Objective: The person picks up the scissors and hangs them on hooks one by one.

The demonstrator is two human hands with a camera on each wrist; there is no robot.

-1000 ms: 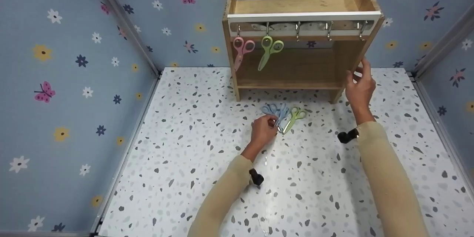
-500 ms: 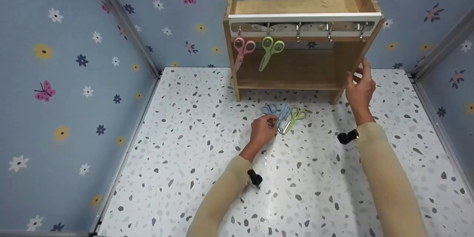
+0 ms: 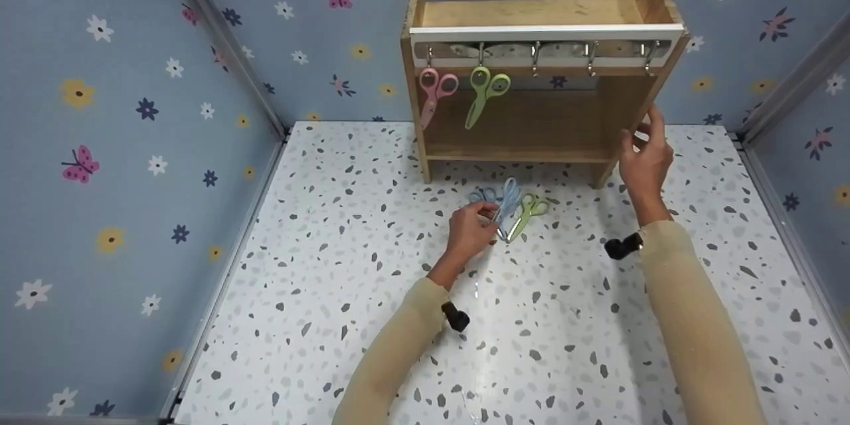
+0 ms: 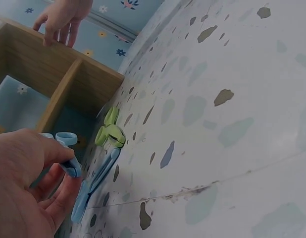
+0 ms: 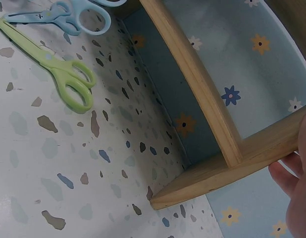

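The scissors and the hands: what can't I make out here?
- Held blue scissors, left wrist view: blades partly hidden by the left hand.
- Right hand, right wrist view: mostly cut off by the right edge.
- Pink scissors, head view: any blade marks too small to read.

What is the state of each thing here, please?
Pink scissors: hanging on hook
Upper green scissors: hanging on hook
Three right hooks: bare
Wooden shelf: upright, held by right hand
Blue scissors: pinched by left hand
Other blue scissors: lying, partly hidden
Lower green scissors: lying, closed
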